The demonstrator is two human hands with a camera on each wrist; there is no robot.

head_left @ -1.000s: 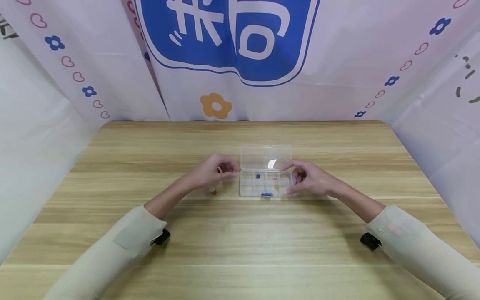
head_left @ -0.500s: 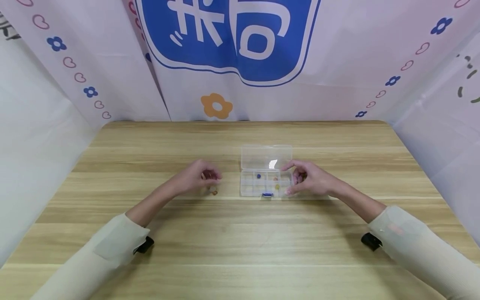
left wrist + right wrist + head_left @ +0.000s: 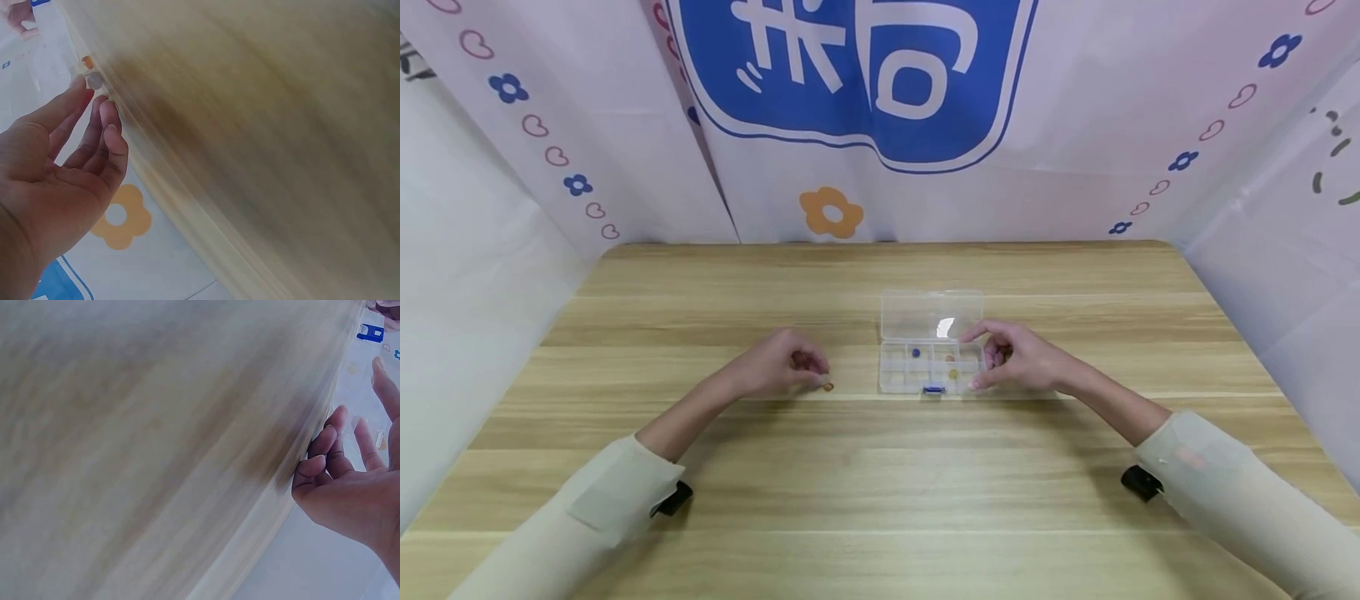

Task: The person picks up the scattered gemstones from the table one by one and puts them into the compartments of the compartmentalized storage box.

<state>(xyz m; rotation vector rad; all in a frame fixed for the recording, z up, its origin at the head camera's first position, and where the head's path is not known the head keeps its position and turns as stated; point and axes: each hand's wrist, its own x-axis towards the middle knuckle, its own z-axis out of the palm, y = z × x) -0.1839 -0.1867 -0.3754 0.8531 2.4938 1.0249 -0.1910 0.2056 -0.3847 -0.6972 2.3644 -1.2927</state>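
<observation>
My left hand (image 3: 781, 364) is low over the table, left of the box. Its thumb and index fingertip pinch a small greyish, see-through bead (image 3: 94, 80); the other fingers are curled. An orange-brown bead (image 3: 828, 387) lies on the table right beside those fingertips. A clear plastic compartment box (image 3: 892, 381) stands with its lid (image 3: 921, 312) tipped back. My right hand (image 3: 1026, 358) holds the box's right end, thumb at the front corner and index finger at the back. Inside are a dark blue bead (image 3: 916, 352), an orange bead (image 3: 951, 358) and a yellow bead (image 3: 953, 374), in separate compartments.
A blue latch (image 3: 934, 390) sits on the box's front edge. The wood-grain table (image 3: 880, 483) runs back to a white printed curtain (image 3: 1075, 200). Dark wrist devices (image 3: 673, 498) hang under both sleeves.
My left hand has moved left and down, away from the box's left edge, to the beads on the table. The right hand and the box have stayed put.
</observation>
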